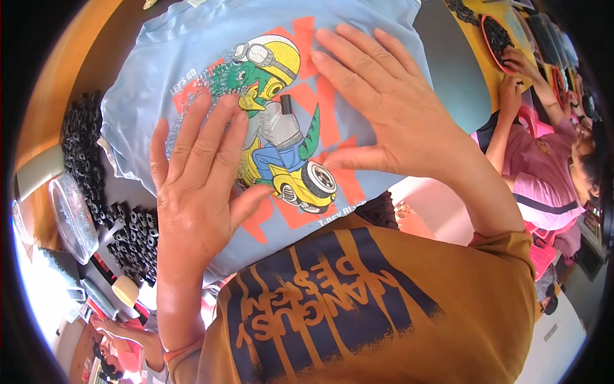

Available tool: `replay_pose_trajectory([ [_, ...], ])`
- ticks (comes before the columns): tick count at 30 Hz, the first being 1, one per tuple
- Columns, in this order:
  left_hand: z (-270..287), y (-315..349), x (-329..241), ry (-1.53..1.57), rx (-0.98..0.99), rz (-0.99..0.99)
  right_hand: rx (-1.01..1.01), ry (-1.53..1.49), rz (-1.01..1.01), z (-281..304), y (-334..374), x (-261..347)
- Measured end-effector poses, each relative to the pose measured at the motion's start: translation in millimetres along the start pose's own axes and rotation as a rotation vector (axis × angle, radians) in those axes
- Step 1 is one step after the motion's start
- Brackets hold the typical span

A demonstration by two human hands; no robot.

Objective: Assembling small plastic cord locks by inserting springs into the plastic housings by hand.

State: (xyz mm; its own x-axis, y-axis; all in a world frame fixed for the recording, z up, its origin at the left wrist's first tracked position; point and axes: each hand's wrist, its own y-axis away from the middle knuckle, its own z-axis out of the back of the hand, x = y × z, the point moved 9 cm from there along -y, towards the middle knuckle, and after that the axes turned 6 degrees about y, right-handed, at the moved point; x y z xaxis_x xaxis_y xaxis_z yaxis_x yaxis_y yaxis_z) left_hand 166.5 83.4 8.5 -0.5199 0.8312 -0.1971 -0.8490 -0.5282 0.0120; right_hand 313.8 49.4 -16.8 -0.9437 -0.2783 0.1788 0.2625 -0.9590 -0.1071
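A light blue T-shirt [364, 182] lies spread out in front of me, printed with a green cartoon dinosaur [281, 128] on a yellow scooter over orange block shapes. My left hand [198, 173] rests palm down on the left part of the print, its fingers stretched out. Many tiny clear, shiny bits [195, 89] cover the shirt around and beyond those fingertips. Flat on the right part of the shirt, my right hand [390, 96] has its fingers and thumb spread. Between the hands sits a small black cylinder-like piece [286, 104]; whether it is loose or printed, I cannot tell.
Heaps of small black parts [131, 240] lie left of the shirt, beside a clear plastic dish [73, 217]. At the right, a person in a pink shirt [540, 160] reaches toward a red-rimmed tray [484, 32] of black pieces on a yellow table. Another person [125, 339] sits lower left.
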Motion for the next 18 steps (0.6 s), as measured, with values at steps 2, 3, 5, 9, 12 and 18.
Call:
replay_pose_trajectory([
  [2,-2,0,-5,0.041,-0.009,-0.004,-0.086,-0.135,0.026,10,-3,4],
  [3,-4,0,-9,0.080,-0.017,-0.011,-0.141,-0.168,0.040,14,-6,6],
  [5,-10,-3,-17,0.128,-0.024,-0.032,-0.186,-0.229,0.083,15,-14,14],
  [9,-19,-6,-14,0.139,-0.028,-0.003,-0.324,-0.264,0.120,16,-27,22],
  [12,-14,-1,-4,0.085,-0.042,0.014,-0.350,-0.265,0.123,14,-29,20],
  [18,-13,5,-12,0.115,-0.028,-0.024,-0.412,-0.293,0.115,17,-26,14],
])
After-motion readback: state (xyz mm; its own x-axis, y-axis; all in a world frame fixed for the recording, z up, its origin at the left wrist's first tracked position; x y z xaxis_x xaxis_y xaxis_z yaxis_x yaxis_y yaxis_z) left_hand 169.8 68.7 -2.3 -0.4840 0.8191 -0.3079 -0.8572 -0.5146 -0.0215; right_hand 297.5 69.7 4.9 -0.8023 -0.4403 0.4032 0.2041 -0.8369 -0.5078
